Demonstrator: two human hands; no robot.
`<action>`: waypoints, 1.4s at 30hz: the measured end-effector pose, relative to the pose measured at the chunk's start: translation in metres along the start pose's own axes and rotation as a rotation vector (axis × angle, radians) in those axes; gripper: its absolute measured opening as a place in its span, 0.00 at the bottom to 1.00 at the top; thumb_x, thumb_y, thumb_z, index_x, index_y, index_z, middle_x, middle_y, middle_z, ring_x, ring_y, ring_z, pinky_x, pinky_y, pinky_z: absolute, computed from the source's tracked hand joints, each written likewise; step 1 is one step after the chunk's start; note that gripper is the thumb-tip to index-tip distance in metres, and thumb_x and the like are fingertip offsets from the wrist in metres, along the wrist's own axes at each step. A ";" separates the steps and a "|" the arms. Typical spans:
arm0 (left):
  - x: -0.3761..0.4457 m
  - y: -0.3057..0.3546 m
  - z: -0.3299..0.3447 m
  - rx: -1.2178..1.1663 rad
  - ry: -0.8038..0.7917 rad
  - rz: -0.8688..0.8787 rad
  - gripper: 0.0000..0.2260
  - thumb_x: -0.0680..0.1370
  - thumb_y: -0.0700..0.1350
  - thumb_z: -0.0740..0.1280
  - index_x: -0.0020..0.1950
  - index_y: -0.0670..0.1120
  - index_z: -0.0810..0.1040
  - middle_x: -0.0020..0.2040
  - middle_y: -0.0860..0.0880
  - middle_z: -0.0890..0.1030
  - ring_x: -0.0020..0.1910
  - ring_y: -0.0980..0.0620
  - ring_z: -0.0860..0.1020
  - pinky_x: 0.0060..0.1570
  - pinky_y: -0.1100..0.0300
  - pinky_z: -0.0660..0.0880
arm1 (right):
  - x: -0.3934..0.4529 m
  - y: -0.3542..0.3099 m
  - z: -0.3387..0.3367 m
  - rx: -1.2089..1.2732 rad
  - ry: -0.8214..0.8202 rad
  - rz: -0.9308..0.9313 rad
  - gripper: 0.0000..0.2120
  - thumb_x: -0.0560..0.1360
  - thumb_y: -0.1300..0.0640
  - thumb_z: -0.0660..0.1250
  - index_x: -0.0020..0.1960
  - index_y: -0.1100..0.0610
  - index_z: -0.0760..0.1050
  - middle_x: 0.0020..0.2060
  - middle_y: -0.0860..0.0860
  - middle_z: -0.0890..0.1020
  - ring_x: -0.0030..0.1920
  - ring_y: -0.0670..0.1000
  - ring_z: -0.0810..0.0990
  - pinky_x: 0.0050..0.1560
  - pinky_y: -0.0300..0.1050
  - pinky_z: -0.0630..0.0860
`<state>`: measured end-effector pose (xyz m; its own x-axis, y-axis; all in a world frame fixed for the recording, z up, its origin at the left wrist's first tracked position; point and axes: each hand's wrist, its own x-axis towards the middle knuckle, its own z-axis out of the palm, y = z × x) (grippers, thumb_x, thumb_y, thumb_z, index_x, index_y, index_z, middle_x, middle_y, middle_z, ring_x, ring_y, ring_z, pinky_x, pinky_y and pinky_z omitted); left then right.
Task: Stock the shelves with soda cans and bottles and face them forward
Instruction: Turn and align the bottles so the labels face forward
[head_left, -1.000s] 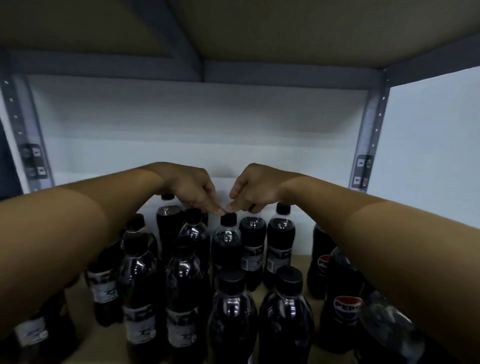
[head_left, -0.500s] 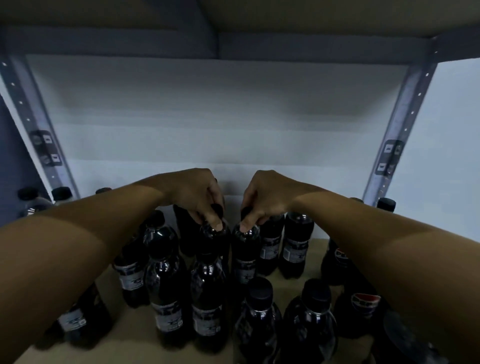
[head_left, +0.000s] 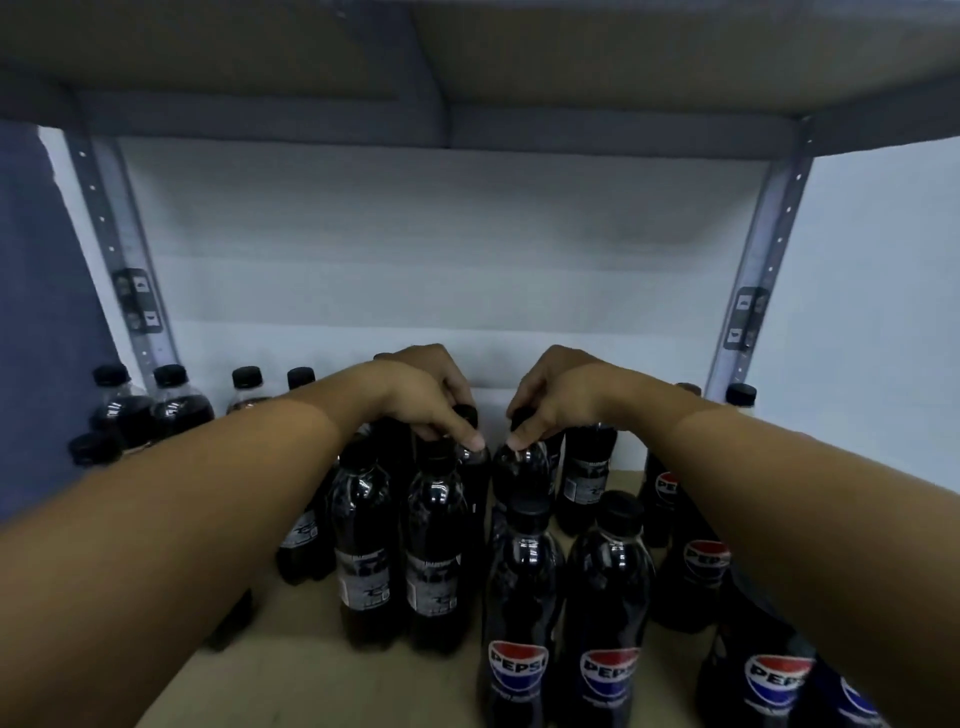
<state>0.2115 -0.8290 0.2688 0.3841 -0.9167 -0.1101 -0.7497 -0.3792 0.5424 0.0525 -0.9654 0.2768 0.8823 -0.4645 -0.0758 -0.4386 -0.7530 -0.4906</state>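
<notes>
Dark cola bottles with black caps crowd the tan shelf board (head_left: 291, 675). My left hand (head_left: 426, 400) grips the cap of one bottle (head_left: 475, 467) in the middle row. Beside it, my right hand (head_left: 550, 400) pinches the cap of a neighbouring bottle (head_left: 519, 470). Both bottles stand upright, close together. In front, two bottles (head_left: 519, 623) (head_left: 608, 623) show their Pepsi logos forward, while two to the left (head_left: 363, 551) (head_left: 436, 551) show grey back labels.
More Pepsi bottles (head_left: 701, 566) stand at the right, several others (head_left: 176, 400) along the back left. Grey metal uprights (head_left: 119, 249) (head_left: 763, 260) frame the bay, and the shelf above (head_left: 519, 67) hangs low. A white wall lies behind.
Both hands dropped from just above the caps onto two middle bottles and now grip them. The view has pulled back and tilted, showing more bottles at the left and front.
</notes>
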 end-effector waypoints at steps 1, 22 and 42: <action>-0.001 0.000 0.001 -0.020 0.029 -0.009 0.19 0.60 0.57 0.85 0.44 0.51 0.87 0.41 0.54 0.87 0.43 0.51 0.87 0.54 0.52 0.83 | -0.002 0.001 0.003 0.004 0.032 0.010 0.20 0.61 0.48 0.84 0.50 0.52 0.86 0.44 0.46 0.87 0.44 0.44 0.85 0.35 0.29 0.73; -0.005 -0.014 -0.005 -0.049 0.083 0.061 0.13 0.68 0.49 0.83 0.51 0.52 0.87 0.49 0.54 0.86 0.51 0.53 0.85 0.57 0.57 0.80 | 0.003 -0.011 0.019 0.048 0.158 0.151 0.20 0.62 0.50 0.84 0.50 0.57 0.85 0.45 0.52 0.86 0.48 0.54 0.85 0.56 0.50 0.82; -0.008 -0.019 -0.003 -0.121 0.096 -0.001 0.21 0.67 0.51 0.83 0.54 0.43 0.84 0.49 0.46 0.86 0.49 0.50 0.85 0.50 0.54 0.84 | 0.010 -0.018 0.025 0.146 0.158 0.240 0.27 0.60 0.50 0.85 0.51 0.63 0.82 0.43 0.57 0.86 0.42 0.58 0.87 0.45 0.52 0.85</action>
<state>0.2239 -0.8141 0.2622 0.4388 -0.8979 -0.0334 -0.6813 -0.3567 0.6393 0.0740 -0.9448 0.2629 0.7140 -0.6962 -0.0746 -0.5921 -0.5435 -0.5950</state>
